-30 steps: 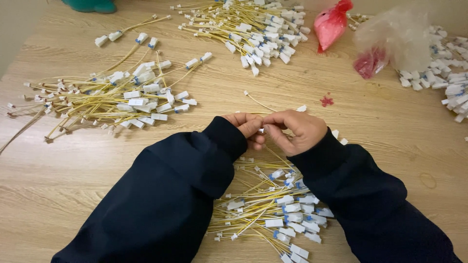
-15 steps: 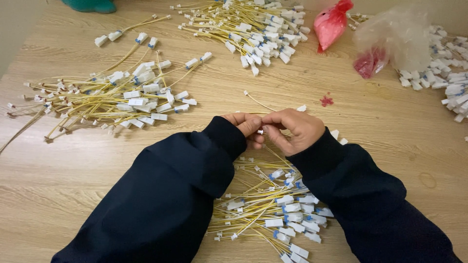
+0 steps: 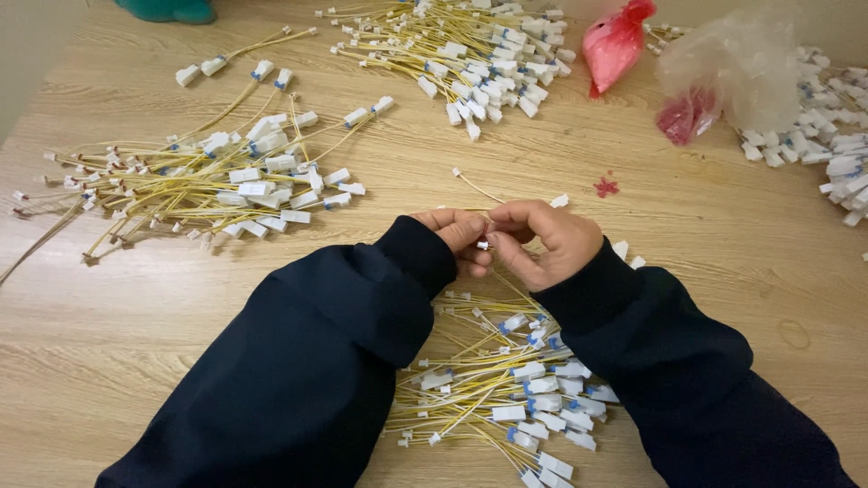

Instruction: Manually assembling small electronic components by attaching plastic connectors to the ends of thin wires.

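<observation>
- Underneath everything lies a light wooden desk (image 3: 163, 361) with a pale grain, filling almost the whole view; a strip of plain pale wall or floor shows only at the far left corner.
- Both hands meet near the middle of the desk: the left hand (image 3: 459, 237) and the right hand (image 3: 547, 242) are pressed together, fingertips pinched on one thin yellow wire with a small white plastic connector (image 3: 485, 242) between them.
- That wire's free length runs away from the hands toward the far side, ending in a small white tip on the bare wood.
- Dark navy sleeves (image 3: 344, 361) cover both forearms down to the wrists.
- Near the person, between the sleeves, lies a loose bundle of yellow wires with white and blue-marked connectors (image 3: 515, 398).
- At left sits a second spread heap of the same yellow wires (image 3: 217, 185).
- On the far side, a third pile (image 3: 470, 45) lies in a dense fan.
- Far right hold a red plastic bag (image 3: 617, 41), a crumpled clear plastic bag (image 3: 732, 63) and a scatter of loose white connectors (image 3: 827, 145).
- A teal object (image 3: 167, 9) touches the far edge; its kind cannot be told.
</observation>
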